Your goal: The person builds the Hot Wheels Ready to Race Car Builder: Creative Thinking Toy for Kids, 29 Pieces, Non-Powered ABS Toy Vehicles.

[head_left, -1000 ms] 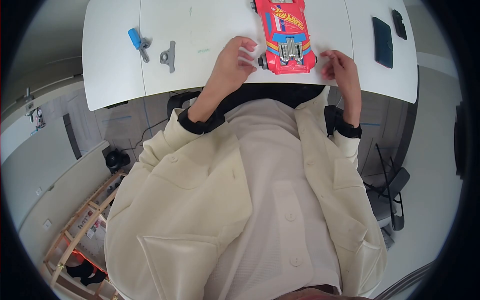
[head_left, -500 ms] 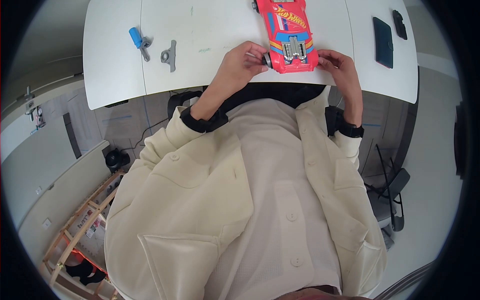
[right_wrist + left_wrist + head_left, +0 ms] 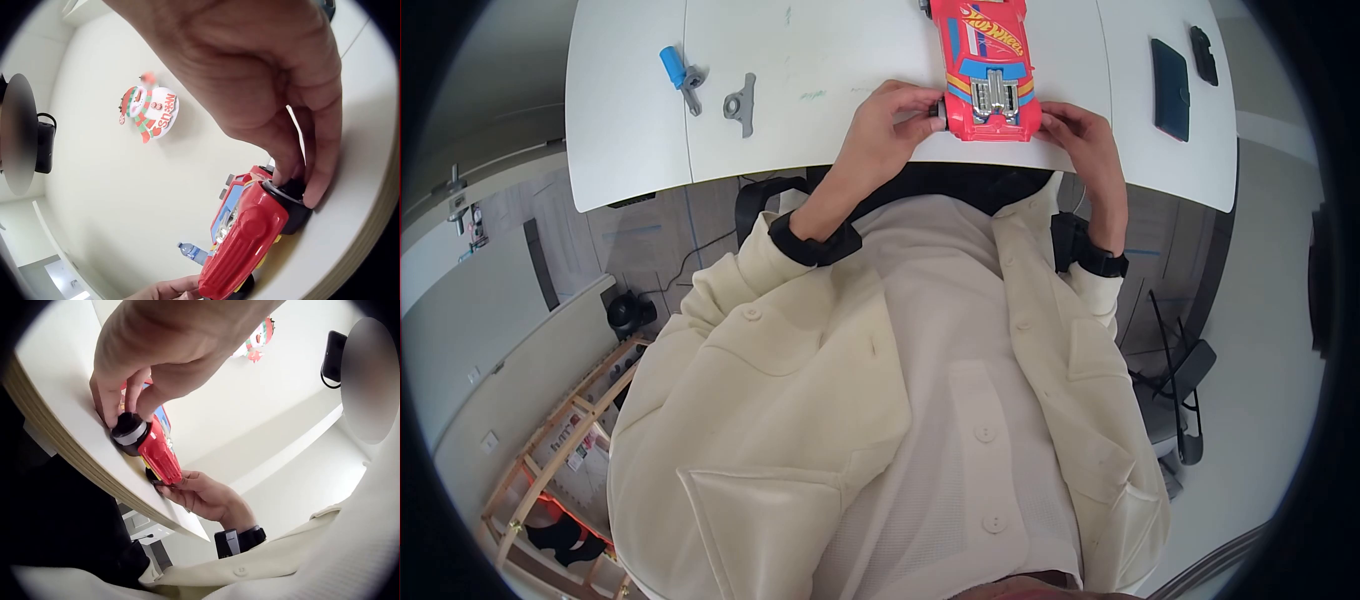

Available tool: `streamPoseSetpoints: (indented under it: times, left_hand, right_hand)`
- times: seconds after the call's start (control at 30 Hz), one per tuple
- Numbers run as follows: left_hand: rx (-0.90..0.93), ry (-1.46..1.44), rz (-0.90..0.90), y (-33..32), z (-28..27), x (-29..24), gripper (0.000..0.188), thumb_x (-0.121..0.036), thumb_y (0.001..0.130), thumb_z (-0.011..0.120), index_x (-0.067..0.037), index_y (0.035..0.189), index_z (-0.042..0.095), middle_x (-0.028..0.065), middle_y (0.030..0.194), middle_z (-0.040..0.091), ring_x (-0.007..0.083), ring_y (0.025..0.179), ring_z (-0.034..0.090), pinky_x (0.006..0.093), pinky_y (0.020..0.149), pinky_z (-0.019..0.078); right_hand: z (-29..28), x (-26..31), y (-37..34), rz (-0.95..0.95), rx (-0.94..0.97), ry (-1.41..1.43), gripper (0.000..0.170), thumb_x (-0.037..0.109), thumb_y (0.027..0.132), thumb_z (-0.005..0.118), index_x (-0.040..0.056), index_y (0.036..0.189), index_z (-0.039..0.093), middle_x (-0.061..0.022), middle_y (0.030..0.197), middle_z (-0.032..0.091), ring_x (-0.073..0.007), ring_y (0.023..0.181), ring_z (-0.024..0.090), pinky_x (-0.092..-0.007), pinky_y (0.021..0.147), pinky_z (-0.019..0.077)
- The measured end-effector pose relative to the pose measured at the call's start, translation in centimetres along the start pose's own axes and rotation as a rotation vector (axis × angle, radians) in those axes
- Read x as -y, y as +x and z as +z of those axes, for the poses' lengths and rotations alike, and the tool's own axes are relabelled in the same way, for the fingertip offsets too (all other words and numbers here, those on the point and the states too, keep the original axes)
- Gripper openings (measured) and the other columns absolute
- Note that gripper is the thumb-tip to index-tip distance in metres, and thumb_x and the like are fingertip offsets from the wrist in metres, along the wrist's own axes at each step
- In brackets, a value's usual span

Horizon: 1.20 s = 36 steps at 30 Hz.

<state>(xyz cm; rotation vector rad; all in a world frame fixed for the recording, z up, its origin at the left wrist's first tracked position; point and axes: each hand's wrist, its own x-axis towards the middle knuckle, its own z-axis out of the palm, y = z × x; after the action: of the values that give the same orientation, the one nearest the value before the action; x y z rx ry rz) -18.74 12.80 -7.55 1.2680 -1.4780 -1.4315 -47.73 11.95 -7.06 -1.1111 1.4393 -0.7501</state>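
A red toy car (image 3: pixel 988 68) with yellow and blue stripes and a silver engine stands on the white table, its engine end near the front edge. My left hand (image 3: pixel 887 128) pinches the black wheel (image 3: pixel 130 432) at that end's left corner, thumb and fingers around it. On the opposite side my right hand (image 3: pixel 1083 138) grips the other wheel (image 3: pixel 300 217), fingertips against its hub. From the head view the right wheel is mostly hidden by fingers and car body.
At the table's left lie a blue-handled grey tool (image 3: pixel 672 66) and a flat grey piece with a round boss (image 3: pixel 740 105). A dark phone-like case (image 3: pixel 1170 90) and a small black object (image 3: pixel 1203 56) are at the right. The table's front edge (image 3: pixel 960 164) runs close to the car.
Both hands have come in from beside the car and taken hold of its two near wheels. The car has shifted slightly to the right and away from the front edge.
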Motion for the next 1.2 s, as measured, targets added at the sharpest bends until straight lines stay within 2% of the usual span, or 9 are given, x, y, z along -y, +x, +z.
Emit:
streamPoseSetpoints:
  times: [0.37, 0.47, 0.63, 0.73, 0.87, 0.93, 1.03, 1.13, 1.2]
  left_hand:
    - [0.05, 0.055, 0.003, 0.4, -0.1, 0.3, 0.04, 0.005, 0.085, 0.074, -0.001, 0.124, 0.068, 0.0086, 0.125, 0.061, 0.0174, 0.107, 0.065, 0.0321, 0.091, 0.0596]
    - [-0.024, 0.037, 0.13, 0.3, 0.2, 0.5, 0.04, 0.004, 0.086, 0.074, -0.001, 0.125, 0.067, 0.0083, 0.116, 0.066, 0.0163, 0.102, 0.067, 0.0316, 0.09, 0.0593]
    - [0.018, 0.071, -0.04, 0.4, -0.6, 0.1, 0.045, 0.006, 0.086, 0.072, -0.003, 0.13, 0.065, 0.0084, 0.102, 0.07, 0.0147, 0.095, 0.068, 0.03, 0.09, 0.059]
    - [0.011, -0.151, -0.082, 0.6, -0.7, 1.5, 0.043, 0.008, 0.085, 0.072, -0.003, 0.127, 0.067, 0.0078, 0.102, 0.069, 0.0143, 0.095, 0.068, 0.0283, 0.086, 0.0586]
    - [0.026, -0.096, -0.047, 0.9, -0.7, 1.6, 0.04, 0.007, 0.086, 0.072, -0.004, 0.124, 0.068, 0.0071, 0.102, 0.07, 0.0156, 0.094, 0.067, 0.0293, 0.086, 0.0567]
    - [-0.051, 0.054, 0.118, 0.8, -0.5, 1.1, 0.038, 0.005, 0.088, 0.071, -0.006, 0.124, 0.066, 0.0074, 0.101, 0.071, 0.0163, 0.092, 0.066, 0.0308, 0.086, 0.0538]
    - [-0.08, 0.213, 0.122, 0.3, -1.1, 0.2, 0.042, 0.005, 0.088, 0.071, -0.007, 0.127, 0.062, 0.0063, 0.1, 0.069, 0.0159, 0.091, 0.063, 0.0316, 0.087, 0.0518]
    - [0.018, 0.158, 0.008, 0.4, -1.7, 0.2, 0.048, 0.007, 0.085, 0.072, -0.007, 0.129, 0.06, 0.005, 0.097, 0.064, 0.0152, 0.091, 0.062, 0.0299, 0.083, 0.0515]
    - [0.042, 0.157, -0.019, 0.8, -1.1, 0.6, 0.05, 0.008, 0.083, 0.072, -0.006, 0.129, 0.06, 0.0047, 0.098, 0.063, 0.0154, 0.091, 0.061, 0.0297, 0.082, 0.0519]
  right_hand:
    - [-0.1, -0.2, 0.1, -0.005, 0.019, -0.043, 0.025, 0.004, 0.098, 0.062, -0.0122, 0.117, 0.067, -0.0128, 0.101, 0.072, -0.0153, 0.092, 0.07, -0.0265, 0.087, 0.0583]
    - [0.0, -0.3, 0.2, -0.036, 0.02, -0.031, 0.025, 0.004, 0.098, 0.062, -0.0121, 0.116, 0.068, -0.0134, 0.102, 0.073, -0.0151, 0.092, 0.07, -0.0265, 0.087, 0.0582]
    - [0.2, 0.9, -0.3, 0.015, -0.001, -0.004, 0.027, 0.002, 0.098, 0.061, -0.0116, 0.121, 0.064, -0.0135, 0.1, 0.073, -0.0164, 0.091, 0.071, -0.028, 0.086, 0.059]
    - [-0.1, 1.0, -0.5, 0.004, 0.007, 0.051, 0.027, 0.001, 0.097, 0.062, -0.0108, 0.121, 0.063, -0.0122, 0.099, 0.073, -0.0169, 0.089, 0.071, -0.0288, 0.086, 0.0597]
    - [-0.2, 0.4, -0.1, -0.098, 0.046, -0.021, 0.024, 0.005, 0.1, 0.06, -0.01, 0.118, 0.065, -0.0111, 0.096, 0.073, -0.0158, 0.085, 0.071, -0.0286, 0.083, 0.0592]
    - [-0.6, 0.4, 0.0, 0.056, 0.047, -0.125, 0.025, 0.011, 0.102, 0.058, -0.0092, 0.114, 0.066, -0.0107, 0.094, 0.072, -0.015, 0.081, 0.07, -0.0275, 0.08, 0.0576]
    - [-1.5, 0.2, 0.2, 0.201, 0.062, -0.129, 0.028, 0.016, 0.104, 0.056, -0.0079, 0.114, 0.067, -0.0102, 0.093, 0.072, -0.0149, 0.077, 0.069, -0.0268, 0.078, 0.056]
    - [-1.2, 0.1, -0.2, 0.053, -0.036, -0.072, 0.024, 0.012, 0.102, 0.059, -0.0067, 0.115, 0.067, -0.0099, 0.096, 0.072, -0.0141, 0.081, 0.069, -0.0262, 0.079, 0.0557]
    - [-0.5, 0.2, -0.3, -0.004, 0.0, -0.048, 0.023, 0.01, 0.1, 0.061, -0.0066, 0.115, 0.067, -0.0095, 0.098, 0.072, -0.0138, 0.085, 0.069, -0.0264, 0.08, 0.0559]
